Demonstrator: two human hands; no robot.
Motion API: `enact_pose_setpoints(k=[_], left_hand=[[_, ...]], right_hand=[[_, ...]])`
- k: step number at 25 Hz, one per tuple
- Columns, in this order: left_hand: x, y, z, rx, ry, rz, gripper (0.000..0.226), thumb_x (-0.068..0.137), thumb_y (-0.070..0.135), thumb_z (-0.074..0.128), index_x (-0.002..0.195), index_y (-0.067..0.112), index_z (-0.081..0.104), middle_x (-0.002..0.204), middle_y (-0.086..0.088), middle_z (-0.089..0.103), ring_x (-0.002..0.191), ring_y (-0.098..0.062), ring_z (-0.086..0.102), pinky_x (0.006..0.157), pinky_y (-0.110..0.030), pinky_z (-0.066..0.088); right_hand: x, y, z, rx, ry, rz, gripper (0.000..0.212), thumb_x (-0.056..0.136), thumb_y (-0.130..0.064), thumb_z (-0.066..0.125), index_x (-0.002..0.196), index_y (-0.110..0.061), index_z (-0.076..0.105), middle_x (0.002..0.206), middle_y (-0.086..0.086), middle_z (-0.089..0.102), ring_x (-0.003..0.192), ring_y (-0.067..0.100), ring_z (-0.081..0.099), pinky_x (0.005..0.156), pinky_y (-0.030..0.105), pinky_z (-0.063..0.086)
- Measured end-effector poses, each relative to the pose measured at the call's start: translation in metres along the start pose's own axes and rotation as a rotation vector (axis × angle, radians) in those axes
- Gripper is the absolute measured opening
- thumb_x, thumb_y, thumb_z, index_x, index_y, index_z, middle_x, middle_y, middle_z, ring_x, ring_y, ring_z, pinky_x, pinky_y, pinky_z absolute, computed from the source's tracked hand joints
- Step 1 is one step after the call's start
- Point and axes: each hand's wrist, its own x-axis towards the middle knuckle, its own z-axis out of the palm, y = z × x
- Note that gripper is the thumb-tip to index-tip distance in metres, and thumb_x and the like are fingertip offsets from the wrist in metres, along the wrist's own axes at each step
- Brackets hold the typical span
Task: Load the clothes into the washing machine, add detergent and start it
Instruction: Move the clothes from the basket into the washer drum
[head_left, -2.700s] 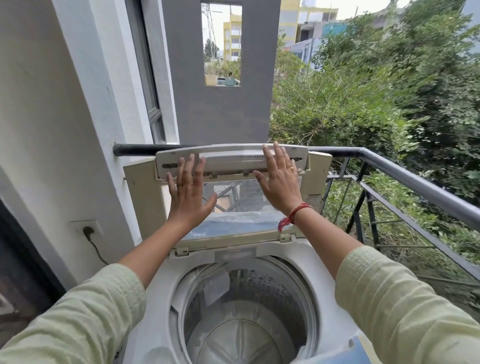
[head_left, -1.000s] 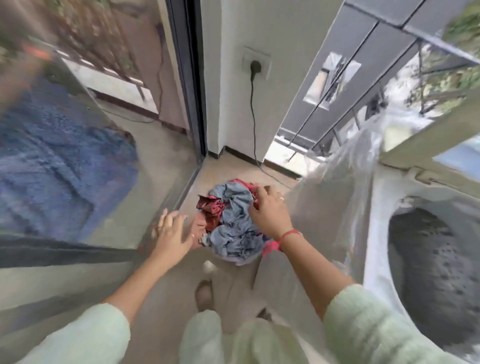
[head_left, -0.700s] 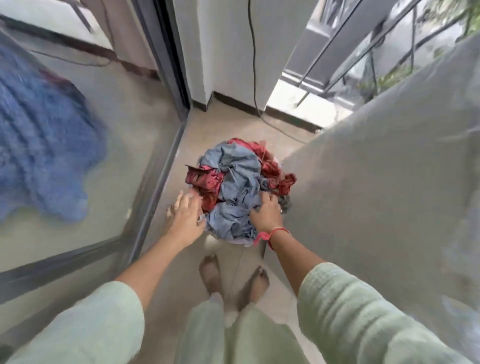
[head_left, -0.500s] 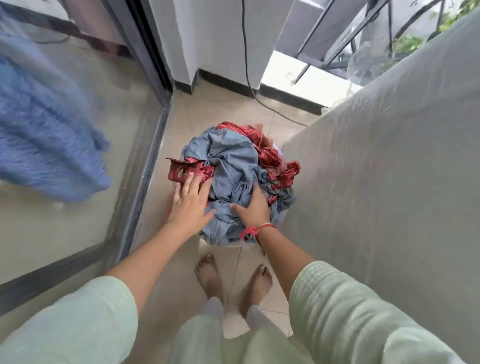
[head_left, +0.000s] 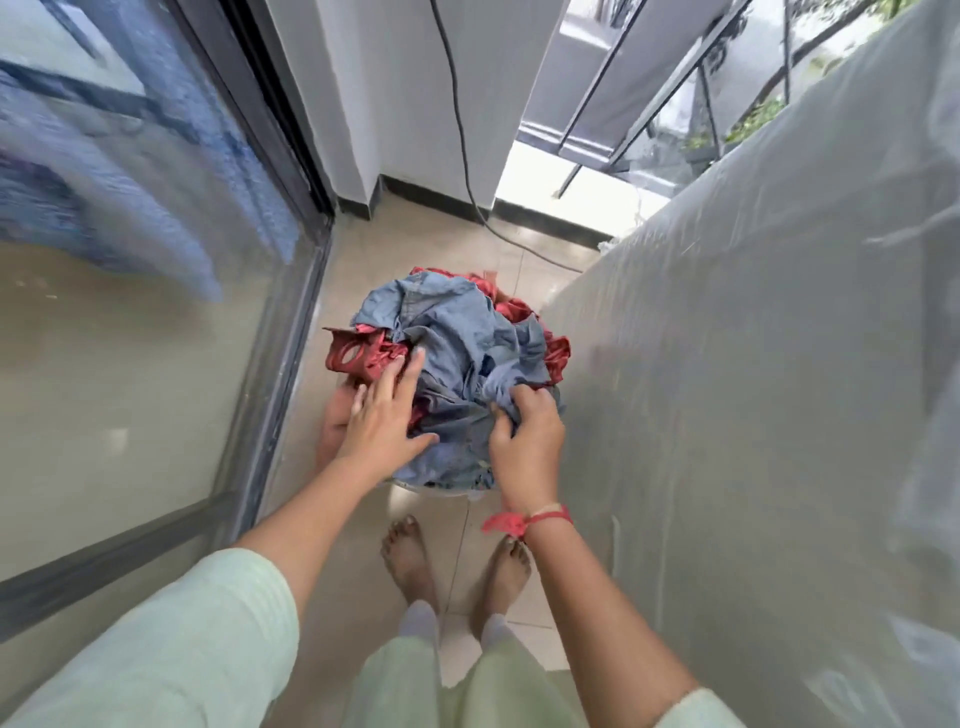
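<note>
Clothes (head_left: 457, 358): a blue and red heap, low over the tiled floor (head_left: 405, 249), just beside the plastic-covered washer (head_left: 753, 395) and ahead of bare feet (head_left: 410, 556). Left hand (head_left: 384, 421): fingers straight, slightly spread, resting on the heap's left side. Right hand (head_left: 527, 447): fingers curled, gripping a fold of blue cloth.

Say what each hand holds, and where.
Right hand grips a bunched fold at the near side of the crumpled grey-blue cloth garment; left hand rests flat on it, holding nothing.
</note>
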Motion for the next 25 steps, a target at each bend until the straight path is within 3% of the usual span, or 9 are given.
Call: enact_pose_setpoints(k=[7, 10, 13, 15, 17, 19, 21, 23, 25], left_hand=[[-0.026, 0.054, -0.05, -0.425, 0.094, 0.119, 0.033, 0.084, 0.005, 0.049, 0.117, 0.007, 0.053, 0.117, -0.017, 0.055, 0.11, -0.035, 0.054, 0.09, -0.036, 0.042], [-0.043, 0.078, -0.091, -0.458, 0.322, -0.016, 0.025, 0.09, 0.001, 0.041, 0.114, 0.002, 0.049, 0.106, -0.024, 0.061, 0.096, -0.04, 0.057, 0.068, -0.034, 0.033], [-0.061, 0.094, -0.146, -0.427, 0.476, 0.026, 0.021, 0.097, 0.015, 0.037, 0.11, 0.003, 0.048, 0.085, -0.02, 0.061, 0.074, -0.04, 0.058, 0.058, -0.036, 0.036], [-0.076, 0.107, -0.184, -0.434, 0.518, 0.155, 0.028, 0.098, 0.027, 0.031, 0.103, 0.007, 0.049, 0.067, -0.003, 0.054, 0.058, -0.026, 0.053, 0.051, -0.034, 0.036], [-0.092, 0.12, -0.219, -0.409, 0.561, 0.287, 0.03, 0.099, 0.032, 0.029, 0.098, 0.009, 0.05, 0.056, 0.012, 0.04, 0.047, -0.007, 0.042, 0.045, -0.024, 0.029], [-0.1, 0.135, -0.25, -0.343, 0.566, 0.358, 0.028, 0.099, 0.027, 0.034, 0.097, 0.006, 0.053, 0.053, 0.014, 0.036, 0.046, 0.0, 0.037, 0.044, -0.015, 0.025], [-0.101, 0.151, -0.271, -0.295, 0.509, 0.305, 0.021, 0.099, 0.023, 0.039, 0.094, 0.008, 0.053, 0.055, 0.011, 0.039, 0.049, -0.009, 0.042, 0.047, -0.025, 0.029], [-0.098, 0.163, -0.288, -0.289, 0.439, 0.174, 0.019, 0.098, 0.024, 0.042, 0.094, 0.01, 0.054, 0.06, 0.004, 0.044, 0.061, -0.022, 0.045, 0.055, -0.032, 0.027], [-0.099, 0.166, -0.299, -0.277, 0.385, 0.142, 0.022, 0.097, 0.025, 0.043, 0.095, 0.007, 0.056, 0.065, -0.002, 0.049, 0.068, -0.024, 0.047, 0.059, -0.032, 0.027]], right_hand=[[-0.014, -0.085, -0.105, 0.122, 0.295, -0.268, 0.008, 0.077, 0.009, 0.054, 0.078, 0.001, 0.054, 0.084, 0.004, 0.04, 0.076, 0.004, 0.034, 0.067, 0.015, 0.028], [0.0, -0.108, -0.14, 0.158, 0.335, -0.271, 0.004, 0.084, 0.003, 0.056, 0.084, 0.001, 0.053, 0.102, 0.008, 0.039, 0.087, 0.001, 0.038, 0.081, 0.011, 0.035], [0.009, -0.122, -0.175, 0.119, 0.243, -0.133, 0.008, 0.089, -0.004, 0.053, 0.094, 0.0, 0.049, 0.098, 0.01, 0.047, 0.09, 0.02, 0.047, 0.078, 0.026, 0.037], [0.006, -0.131, -0.197, 0.134, 0.17, -0.034, 0.024, 0.089, -0.006, 0.054, 0.112, -0.004, 0.046, 0.097, 0.006, 0.052, 0.093, 0.026, 0.052, 0.075, 0.027, 0.037], [-0.004, -0.142, -0.214, 0.162, 0.191, -0.085, 0.043, 0.09, -0.007, 0.055, 0.129, -0.01, 0.039, 0.121, 0.007, 0.05, 0.111, 0.018, 0.048, 0.091, 0.022, 0.038], [-0.015, -0.158, -0.221, 0.176, 0.31, -0.256, 0.047, 0.09, -0.009, 0.056, 0.134, -0.008, 0.039, 0.137, 0.011, 0.039, 0.125, 0.014, 0.037, 0.106, 0.023, 0.032], [-0.033, -0.169, -0.214, 0.18, 0.39, -0.445, 0.043, 0.089, -0.005, 0.058, 0.13, -0.003, 0.044, 0.138, 0.017, 0.036, 0.13, 0.016, 0.034, 0.111, 0.021, 0.027], [-0.053, -0.169, -0.198, 0.167, 0.304, -0.521, 0.048, 0.085, -0.003, 0.061, 0.13, -0.003, 0.044, 0.14, 0.019, 0.032, 0.132, 0.016, 0.031, 0.11, 0.018, 0.024], [-0.057, -0.156, -0.177, 0.039, 0.085, -0.45, 0.077, 0.079, -0.012, 0.067, 0.145, -0.012, 0.026, 0.152, 0.016, 0.015, 0.139, 0.021, 0.023, 0.111, 0.027, 0.028]])
